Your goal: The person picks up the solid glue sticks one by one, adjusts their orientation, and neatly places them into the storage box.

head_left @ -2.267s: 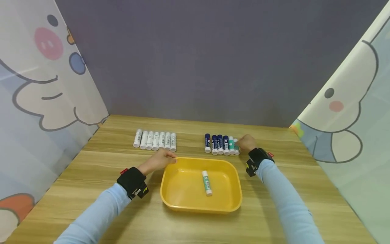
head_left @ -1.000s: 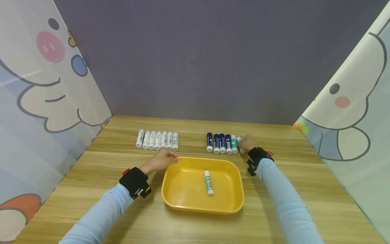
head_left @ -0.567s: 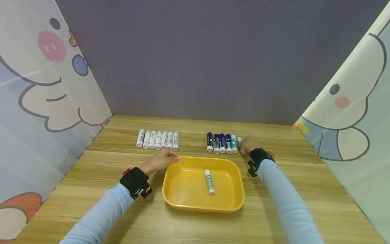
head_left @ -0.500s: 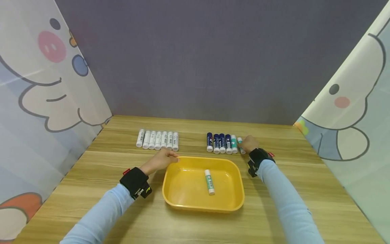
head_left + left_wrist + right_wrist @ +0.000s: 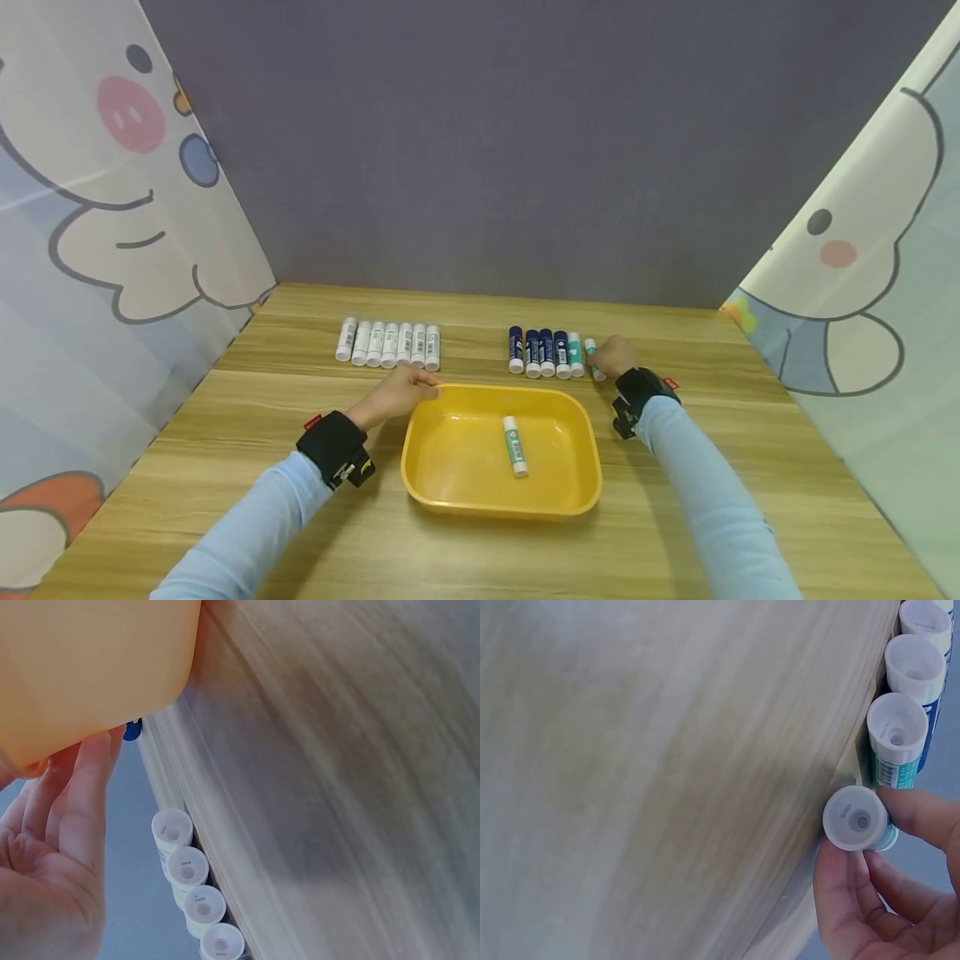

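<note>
My right hand (image 5: 617, 357) pinches a green-and-white glue stick (image 5: 856, 819) between thumb and fingers. That stick lies slightly tilted, a small gap from the end of a row holding another green glue stick (image 5: 894, 742) and several dark blue glue sticks (image 5: 547, 353). At the far left corner of a yellow tray (image 5: 501, 507), my left hand (image 5: 393, 395) grips the rim. In the left wrist view its fingers (image 5: 84, 791) press against the tray's outer wall. Inside the tray lies one green-and-white glue stick (image 5: 515, 447).
Several white glue sticks (image 5: 390, 345) lie side by side behind my left hand. A wooden table (image 5: 300, 533) carries everything, with a dark grey panel (image 5: 480, 150) at its back and cartoon-printed panels (image 5: 847, 292) on both sides.
The outermost green glue stick has slid right, away from its row, with my right hand on it. The left hand stays at the tray rim. The head view has shifted slightly.
</note>
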`<state>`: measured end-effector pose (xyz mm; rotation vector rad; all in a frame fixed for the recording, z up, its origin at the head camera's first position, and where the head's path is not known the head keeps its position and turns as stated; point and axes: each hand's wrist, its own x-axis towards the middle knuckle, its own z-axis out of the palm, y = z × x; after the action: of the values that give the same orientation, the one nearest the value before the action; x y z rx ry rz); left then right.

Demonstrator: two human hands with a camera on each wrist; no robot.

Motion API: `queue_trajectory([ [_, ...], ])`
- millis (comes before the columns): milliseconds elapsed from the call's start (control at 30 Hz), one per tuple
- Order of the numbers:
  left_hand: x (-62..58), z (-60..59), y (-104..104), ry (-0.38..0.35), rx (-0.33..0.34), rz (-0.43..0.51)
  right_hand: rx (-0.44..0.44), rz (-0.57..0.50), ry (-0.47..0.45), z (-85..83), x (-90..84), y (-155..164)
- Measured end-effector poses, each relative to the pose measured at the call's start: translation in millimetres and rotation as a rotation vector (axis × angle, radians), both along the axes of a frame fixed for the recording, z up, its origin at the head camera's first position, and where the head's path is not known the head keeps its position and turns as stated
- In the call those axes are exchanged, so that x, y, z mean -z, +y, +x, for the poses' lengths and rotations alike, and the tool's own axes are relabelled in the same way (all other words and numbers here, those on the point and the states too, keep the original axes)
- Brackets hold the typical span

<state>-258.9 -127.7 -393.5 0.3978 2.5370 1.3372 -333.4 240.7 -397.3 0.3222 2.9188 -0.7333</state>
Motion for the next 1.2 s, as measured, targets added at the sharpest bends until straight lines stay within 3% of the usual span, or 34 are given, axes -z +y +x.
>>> queue_trajectory([
  [233, 0.2, 0.3, -0.9, -0.006, 0.016, 0.012, -0.023, -0.006, 0.009, 3.0, 0.6, 2.3],
  [533, -1.0, -1.2, 0.7, 0.006, 0.019, 0.013, -0.115, -0.066, 0.068, 16.0, -13.0, 5.2],
  [1200, -1.5, -0.3, -1.7, -0.013, 0.010, 0.016, -0.183, -0.200, 0.030, 42.6, -40.0, -19.2],
])
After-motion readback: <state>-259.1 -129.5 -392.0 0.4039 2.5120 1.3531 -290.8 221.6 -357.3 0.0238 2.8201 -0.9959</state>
